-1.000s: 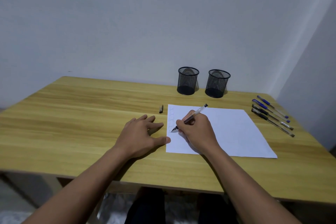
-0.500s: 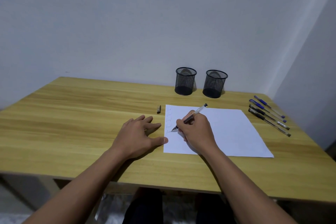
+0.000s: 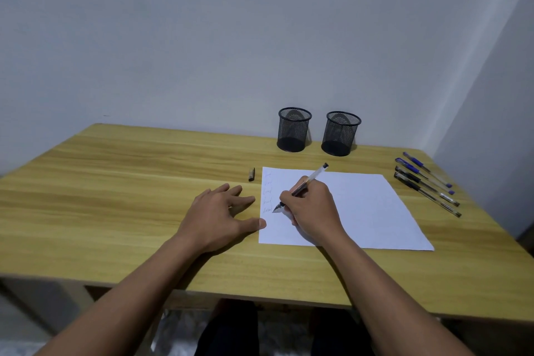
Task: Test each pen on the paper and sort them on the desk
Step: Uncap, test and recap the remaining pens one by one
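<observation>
On the wooden desk, the right hand pinches a pen, its tip on the paper beside short scribbles. The left hand lies spread flat, thumb touching the paper's edge. Four pens lie at far right.

The white sheet of paper on the tabletop has five little handwritten marks on it. They stand one under the other, in a line going down close to the paper's left edge. They look like short loopy squiggles in thin dark ink. They are too small and faint to read as words. The tip of the pen held in the right hand is just beside the lowest mark. No other words, numbers or signs can be read.
</observation>
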`<state>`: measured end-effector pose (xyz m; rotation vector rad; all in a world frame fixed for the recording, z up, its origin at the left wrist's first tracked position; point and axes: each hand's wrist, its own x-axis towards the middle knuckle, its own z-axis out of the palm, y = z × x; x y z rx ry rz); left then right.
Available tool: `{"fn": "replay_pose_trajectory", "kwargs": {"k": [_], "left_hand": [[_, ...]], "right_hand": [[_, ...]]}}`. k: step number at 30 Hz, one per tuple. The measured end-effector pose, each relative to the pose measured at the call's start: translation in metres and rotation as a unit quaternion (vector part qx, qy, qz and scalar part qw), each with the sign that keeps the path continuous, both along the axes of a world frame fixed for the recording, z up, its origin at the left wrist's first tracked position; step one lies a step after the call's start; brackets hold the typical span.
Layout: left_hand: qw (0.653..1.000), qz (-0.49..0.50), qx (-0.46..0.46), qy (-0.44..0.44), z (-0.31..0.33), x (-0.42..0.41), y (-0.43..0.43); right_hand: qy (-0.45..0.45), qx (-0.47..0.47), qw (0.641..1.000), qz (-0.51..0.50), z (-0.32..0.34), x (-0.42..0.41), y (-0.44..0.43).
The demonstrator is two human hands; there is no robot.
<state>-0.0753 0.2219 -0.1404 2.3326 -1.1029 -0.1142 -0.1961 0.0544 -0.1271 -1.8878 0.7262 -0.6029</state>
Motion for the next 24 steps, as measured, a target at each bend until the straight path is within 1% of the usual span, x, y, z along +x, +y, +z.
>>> {"fn": "replay_pose_trajectory", "kwargs": {"k": [3, 5, 7, 8, 11, 13, 15, 17, 20, 22, 24], "left_hand": [[1.0, 0.002, 0.004, 0.006, 0.004, -0.002, -0.001], [0.999, 0.018, 0.0, 0.032, 0.008, 0.0, -0.002], [0.995, 0.047, -0.034, 0.078, 0.015, 0.006, -0.007], [0.993, 0.065, -0.057, 0.085, 0.019, 0.009, -0.011], [0.982, 0.147, -0.101, 0.056, 0.03, 0.023, -0.035], [0.977, 0.191, -0.085, 0.033, 0.032, 0.032, -0.052], [0.976, 0.213, -0.049, 0.01, 0.028, 0.039, -0.067], [0.975, 0.222, -0.024, -0.014, 0.022, 0.043, -0.078], [0.974, 0.224, -0.023, -0.029, 0.019, 0.045, -0.082], [0.974, 0.222, -0.038, -0.023, 0.021, 0.045, -0.079], [0.976, 0.202, -0.082, -0.004, 0.025, 0.044, -0.075]], "right_hand": [[-0.038, 0.06, 0.997, -0.004, 0.002, 0.002, 0.001], [-0.068, 0.1, 0.993, 0.0, 0.009, 0.002, 0.001], [-0.088, 0.105, 0.99, 0.011, 0.018, 0.001, -0.001], [-0.098, 0.109, 0.989, 0.018, 0.022, 0.001, -0.003], [-0.113, 0.128, 0.985, 0.035, 0.031, 0.004, -0.008], [-0.108, 0.136, 0.984, 0.033, 0.035, 0.007, -0.014], [-0.108, 0.135, 0.985, 0.023, 0.038, 0.008, -0.02], [-0.113, 0.127, 0.985, 0.011, 0.039, 0.007, -0.028], [-0.122, 0.133, 0.983, 0.006, 0.037, 0.004, -0.038], [-0.131, 0.148, 0.98, 0.01, 0.035, 0.002, -0.043], [-0.141, 0.163, 0.976, 0.012, 0.035, 0.001, -0.046]]}}
